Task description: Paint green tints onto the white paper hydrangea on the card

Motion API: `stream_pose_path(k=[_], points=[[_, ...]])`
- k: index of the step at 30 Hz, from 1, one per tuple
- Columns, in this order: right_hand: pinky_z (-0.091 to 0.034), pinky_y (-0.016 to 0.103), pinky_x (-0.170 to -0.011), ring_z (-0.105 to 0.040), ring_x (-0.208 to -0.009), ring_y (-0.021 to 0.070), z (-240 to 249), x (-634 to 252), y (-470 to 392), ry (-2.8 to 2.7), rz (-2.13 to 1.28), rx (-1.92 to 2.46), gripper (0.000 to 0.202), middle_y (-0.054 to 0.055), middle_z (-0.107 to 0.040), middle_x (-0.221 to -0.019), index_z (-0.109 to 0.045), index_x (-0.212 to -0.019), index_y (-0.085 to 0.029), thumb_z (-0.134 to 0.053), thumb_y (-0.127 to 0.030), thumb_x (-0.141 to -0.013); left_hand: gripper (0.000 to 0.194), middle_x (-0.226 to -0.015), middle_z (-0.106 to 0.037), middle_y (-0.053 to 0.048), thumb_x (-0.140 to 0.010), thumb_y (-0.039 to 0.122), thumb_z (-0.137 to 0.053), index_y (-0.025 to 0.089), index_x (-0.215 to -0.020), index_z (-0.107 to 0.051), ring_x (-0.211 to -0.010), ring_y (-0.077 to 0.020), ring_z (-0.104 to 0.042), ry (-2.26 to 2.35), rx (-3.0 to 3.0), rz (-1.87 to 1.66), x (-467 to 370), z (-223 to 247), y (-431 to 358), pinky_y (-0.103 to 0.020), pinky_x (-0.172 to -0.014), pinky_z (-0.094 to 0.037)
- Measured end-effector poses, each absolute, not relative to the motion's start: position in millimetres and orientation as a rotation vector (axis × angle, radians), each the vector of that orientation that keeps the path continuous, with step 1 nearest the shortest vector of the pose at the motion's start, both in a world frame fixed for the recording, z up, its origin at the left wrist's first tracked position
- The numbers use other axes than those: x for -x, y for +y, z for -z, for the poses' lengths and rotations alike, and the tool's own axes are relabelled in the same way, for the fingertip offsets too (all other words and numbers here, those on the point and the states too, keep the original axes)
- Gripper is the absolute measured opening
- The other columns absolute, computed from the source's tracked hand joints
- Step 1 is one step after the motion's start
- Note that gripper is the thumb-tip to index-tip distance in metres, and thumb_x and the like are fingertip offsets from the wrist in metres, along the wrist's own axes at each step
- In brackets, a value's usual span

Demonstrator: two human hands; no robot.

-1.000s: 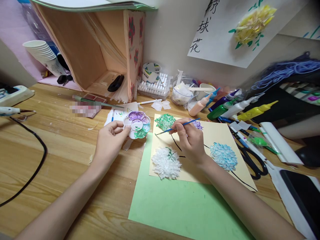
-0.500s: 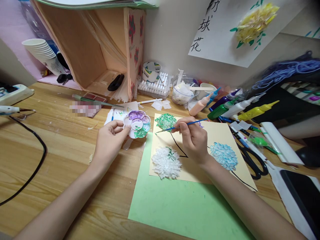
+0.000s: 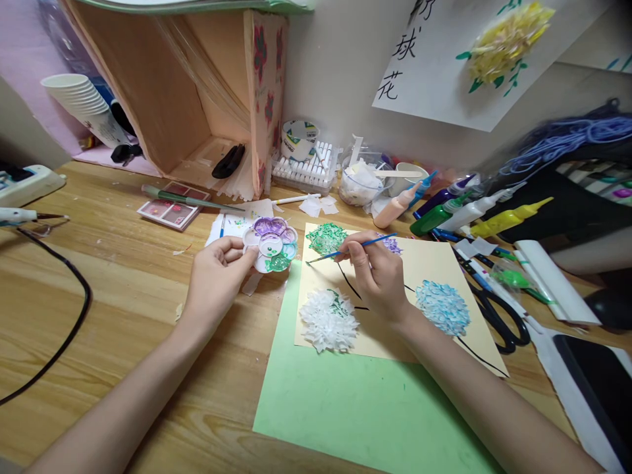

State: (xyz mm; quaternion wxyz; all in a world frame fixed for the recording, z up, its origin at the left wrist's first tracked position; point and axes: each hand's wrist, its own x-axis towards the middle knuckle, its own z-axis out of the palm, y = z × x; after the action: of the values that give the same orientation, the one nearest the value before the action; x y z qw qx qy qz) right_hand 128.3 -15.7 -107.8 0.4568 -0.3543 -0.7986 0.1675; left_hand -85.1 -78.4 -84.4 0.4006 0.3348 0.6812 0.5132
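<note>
My left hand (image 3: pixel 222 273) is closed on the edge of a flower-shaped paint palette (image 3: pixel 271 245) with purple, blue and green paint in its wells. Pinched in my right hand (image 3: pixel 378 276) is a thin blue paintbrush (image 3: pixel 378 240), its tip pointing left near the palette, over the cream paper (image 3: pixel 390 342). On that paper are a green paper flower (image 3: pixel 326 239), a white flower with some green strokes (image 3: pixel 328 319), a blue flower (image 3: pixel 443 308) and a purple one (image 3: pixel 390 243), partly hidden behind my right hand. Black stem lines run between them.
Green paper (image 3: pixel 375 408) lies under the cream sheet. Several paint bottles (image 3: pixel 444 214), black-handled scissors (image 3: pixel 503 319) and a phone (image 3: pixel 592 388) are at the right. Behind stand a marker box (image 3: pixel 306 171) and a cardboard box (image 3: pixel 197 99). A black cable (image 3: pixel 74 263) curves at the left.
My right hand has shifted slightly left with the paintbrush, uncovering more of the purple flower. My left hand and the palette stay in place.
</note>
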Motion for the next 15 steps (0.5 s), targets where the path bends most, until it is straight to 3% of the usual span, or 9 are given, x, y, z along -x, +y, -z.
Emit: stream_pose_path(k=[15], points=[[-0.047,0.028,-0.062,-0.060,-0.063,0.0131,103.6,-127.8,-17.2,-1.972,-0.381,0.878,0.022,0.000,-0.059,-0.068,-0.054,-0.080,-0.021,-0.039,-0.024,-0.096,0.023,-0.064,-0.065,0.002,-0.068,0.034,-0.073,0.017,-0.074,-0.059,-0.057,-0.0115,-0.060,1.726,-0.836,-1.298,84.0,84.4,-78.2,-0.019,-0.052,-0.042]])
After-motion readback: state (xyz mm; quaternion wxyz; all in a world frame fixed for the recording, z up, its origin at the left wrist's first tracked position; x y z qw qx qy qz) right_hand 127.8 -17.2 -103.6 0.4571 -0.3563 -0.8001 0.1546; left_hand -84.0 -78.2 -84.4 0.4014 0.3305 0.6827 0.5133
